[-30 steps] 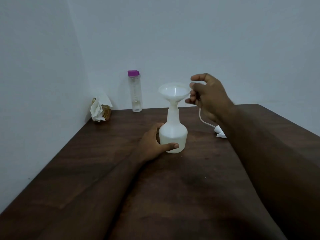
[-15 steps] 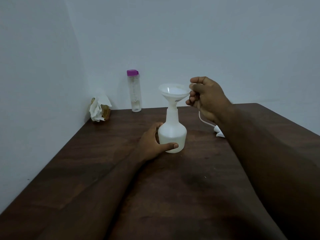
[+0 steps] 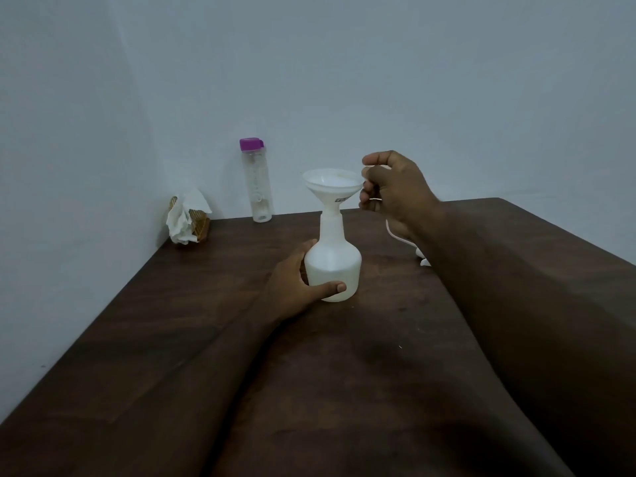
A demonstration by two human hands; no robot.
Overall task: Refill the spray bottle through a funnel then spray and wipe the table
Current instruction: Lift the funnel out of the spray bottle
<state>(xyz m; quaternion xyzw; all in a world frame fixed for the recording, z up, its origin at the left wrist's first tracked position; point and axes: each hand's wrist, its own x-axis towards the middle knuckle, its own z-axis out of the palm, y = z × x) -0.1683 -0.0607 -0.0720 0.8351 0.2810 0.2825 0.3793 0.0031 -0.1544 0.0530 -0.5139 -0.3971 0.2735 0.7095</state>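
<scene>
A white spray bottle (image 3: 333,270) stands upright on the dark wooden table (image 3: 206,339), its top off. My left hand (image 3: 296,287) grips its wide base from the left, thumb across the front. A white funnel (image 3: 333,184) sits in the bottle's neck. My right hand (image 3: 392,191) is at the funnel's right rim, its curled fingers pinching the edge. The white spray head (image 3: 422,259) with its thin tube lies on the table behind my right forearm, mostly hidden.
A clear water bottle with a purple cap (image 3: 257,182) stands at the table's back edge by the wall. A crumpled white tissue in a woven holder (image 3: 187,220) sits in the back left corner. Walls close off the left and back sides.
My right hand's fingers have curled in closer at the funnel's rim. The view has shifted slightly; bottle, funnel and left hand stay where they were.
</scene>
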